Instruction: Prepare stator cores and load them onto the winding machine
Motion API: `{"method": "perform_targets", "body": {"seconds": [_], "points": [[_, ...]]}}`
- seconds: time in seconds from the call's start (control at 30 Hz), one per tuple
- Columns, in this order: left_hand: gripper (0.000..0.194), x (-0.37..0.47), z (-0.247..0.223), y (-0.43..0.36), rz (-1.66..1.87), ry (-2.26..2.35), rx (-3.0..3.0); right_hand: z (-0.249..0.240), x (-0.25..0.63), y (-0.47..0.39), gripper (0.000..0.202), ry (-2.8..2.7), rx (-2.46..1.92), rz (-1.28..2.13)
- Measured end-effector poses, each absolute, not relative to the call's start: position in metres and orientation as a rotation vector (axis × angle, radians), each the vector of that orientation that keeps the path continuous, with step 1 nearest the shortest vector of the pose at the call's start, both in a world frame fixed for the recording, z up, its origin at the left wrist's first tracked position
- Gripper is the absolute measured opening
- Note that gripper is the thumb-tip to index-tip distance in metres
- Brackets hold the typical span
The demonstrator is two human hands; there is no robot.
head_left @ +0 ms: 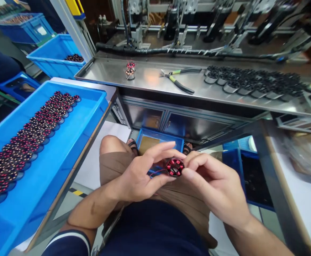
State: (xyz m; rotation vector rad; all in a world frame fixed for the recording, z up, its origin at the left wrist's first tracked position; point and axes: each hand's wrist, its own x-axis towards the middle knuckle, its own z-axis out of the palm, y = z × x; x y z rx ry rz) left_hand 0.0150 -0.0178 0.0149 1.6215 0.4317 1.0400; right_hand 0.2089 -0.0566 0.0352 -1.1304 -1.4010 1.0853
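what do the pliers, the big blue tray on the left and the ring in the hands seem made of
Pliers: likely a metal head, greyish; thick green and black handles look plastic or rubber covered. Blue tray: probably moulded plastic, evenly coloured, softly shiny. Ring: glossy red coils suggest coated wire; its dark frame's material is unclear.

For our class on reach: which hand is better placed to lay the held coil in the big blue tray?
Probably the left hand: it holds the coil and is nearer the blue tray. The right hand touches the coil too, but sits farther away.
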Motion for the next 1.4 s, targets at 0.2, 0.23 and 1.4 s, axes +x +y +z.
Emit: {"method": "perform_targets", "body": {"seconds": [0.2, 0.23, 1.4], "points": [[0.046, 0.012, 0.010, -0.015, 0.933, 0.414, 1.226, 0.017, 0.205, -0.064, 0.018, -1.218, -1.061, 1.060], [0.042, 0.013, 0.008, -0.015, 0.919, 0.400, 1.182, 0.016, 0.204, -0.065, 0.017, -1.204, -1.049, 1.054], [0.048, 0.029, 0.016, -0.022, 1.409, 0.644, 1.891, 0.006, 0.189, -0.067, 0.008, -1.179, -1.061, 0.856]]}}
